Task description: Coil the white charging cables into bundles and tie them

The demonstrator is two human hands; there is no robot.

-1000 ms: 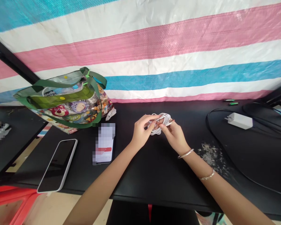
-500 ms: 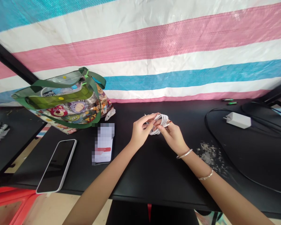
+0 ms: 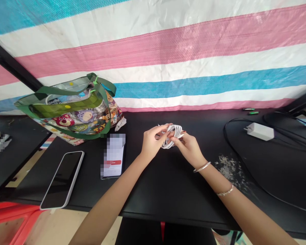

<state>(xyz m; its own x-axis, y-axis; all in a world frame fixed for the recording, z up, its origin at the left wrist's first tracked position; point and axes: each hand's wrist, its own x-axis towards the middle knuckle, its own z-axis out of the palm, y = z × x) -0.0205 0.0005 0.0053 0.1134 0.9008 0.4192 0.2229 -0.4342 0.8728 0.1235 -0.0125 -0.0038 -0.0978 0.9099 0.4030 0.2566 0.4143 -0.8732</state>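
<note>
A white cable (image 3: 177, 130), wound into a small coil, is held between both hands above the black table (image 3: 173, 190). My left hand (image 3: 153, 141) grips the coil's left side, thumb and fingers closed on the loops. From the right, my right hand (image 3: 188, 145) pinches the coil with its thumb in front; its other fingers are mostly hidden behind the loops. To the left of my left hand lies a phone with a lit screen (image 3: 114, 156). Farther left is a second phone (image 3: 62, 180) in a white case, its screen dark.
A clear cartoon-print tote bag (image 3: 76, 115) with green straps stands at the back left. On the right are a white charger plug (image 3: 260, 131), a black cable (image 3: 247, 170) and pale scraps (image 3: 232, 170). Striped sheeting (image 3: 168, 51) hangs behind; a red stool (image 3: 15, 217) is lower left.
Both hands stay almost in place on the coil. The loops have turned slightly and now show more openly between the fingers. Nothing else has visibly moved.
</note>
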